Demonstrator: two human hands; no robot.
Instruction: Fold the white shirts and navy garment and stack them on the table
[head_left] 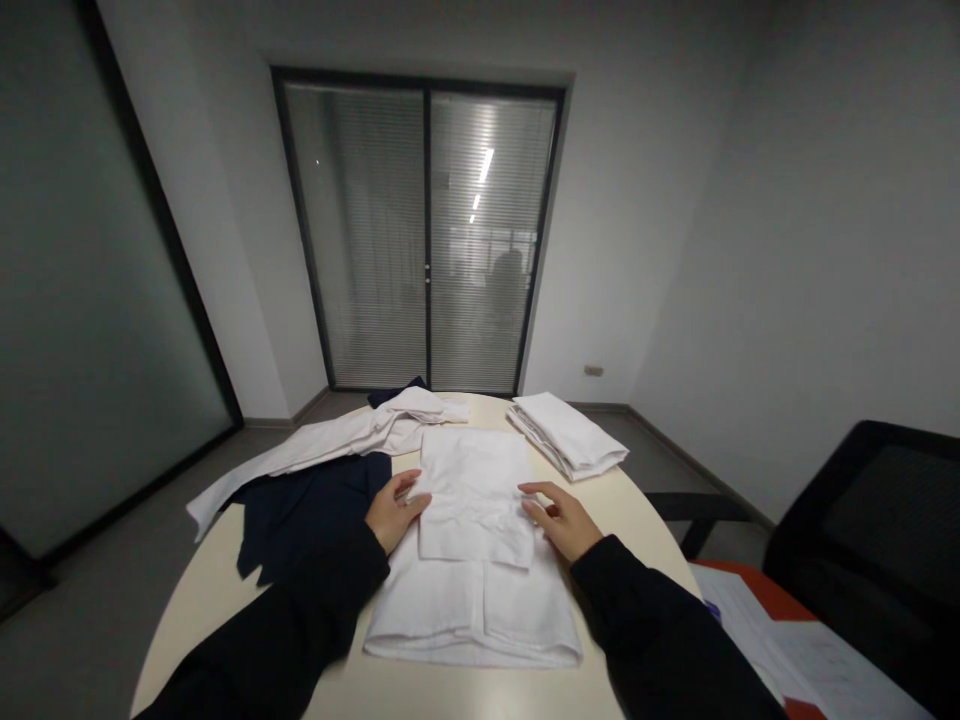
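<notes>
A white garment (474,590) lies partly folded in front of me on the round table. Its narrower upper section (474,500) is doubled over and creased across the middle, while the wider hem faces me. My left hand (396,508) rests at the left edge of that upper section, thumb and fingers apart, the thumb tip against the cloth. On the opposite edge is my right hand (561,518), its fingers also spread and the fingertips at the fabric. Neither hand visibly pinches the garment.
A folded white cloth (570,432) lies at the table's far right. To the left are a loose white garment (337,440) and dark navy clothing (307,510). A black chair (870,540) stands to the right, near papers (795,640) on something red.
</notes>
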